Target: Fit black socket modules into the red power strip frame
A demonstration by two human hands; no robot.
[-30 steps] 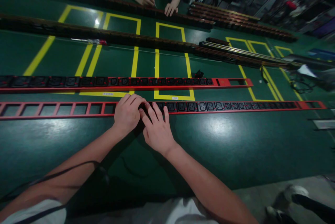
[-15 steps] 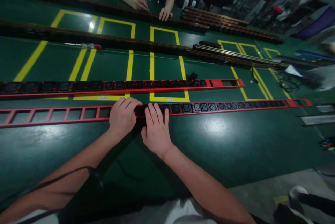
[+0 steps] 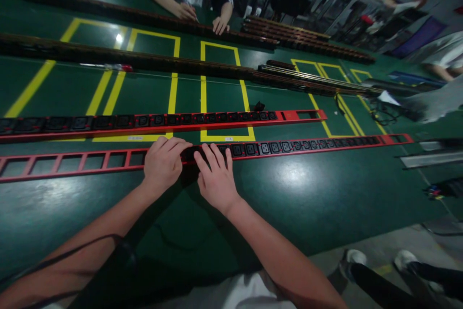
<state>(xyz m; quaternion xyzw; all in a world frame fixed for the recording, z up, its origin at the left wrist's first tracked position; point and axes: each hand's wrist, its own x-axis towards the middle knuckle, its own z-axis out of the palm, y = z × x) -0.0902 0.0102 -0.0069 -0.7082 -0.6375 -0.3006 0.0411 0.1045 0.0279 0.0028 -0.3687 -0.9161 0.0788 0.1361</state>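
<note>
A long red metal strip (image 3: 325, 145) lies across the green table in front of me. Black sockets fill its right half, and its left half has open slots. My left hand (image 3: 162, 162) rests on the strip with its fingers curled over the top edge. My right hand (image 3: 216, 176) lies beside it, fingers stretched flat and pressing on a black socket (image 3: 190, 154) between the two hands. A second red strip (image 3: 300, 115) full of black sockets lies parallel just beyond.
Long dark strips (image 3: 152, 60) lie farther back over yellow floor-style markings. A screwdriver with a red handle (image 3: 108, 66) lies near them. Another person's hands (image 3: 202, 17) rest on the far strip. Cables (image 3: 379, 114) sit at the right. Someone's shoes (image 3: 376, 263) show below the table edge.
The view has drifted, so the strips sit a little more to the left. My hands stay on the same spot of the strip, right fingers spread slightly.
</note>
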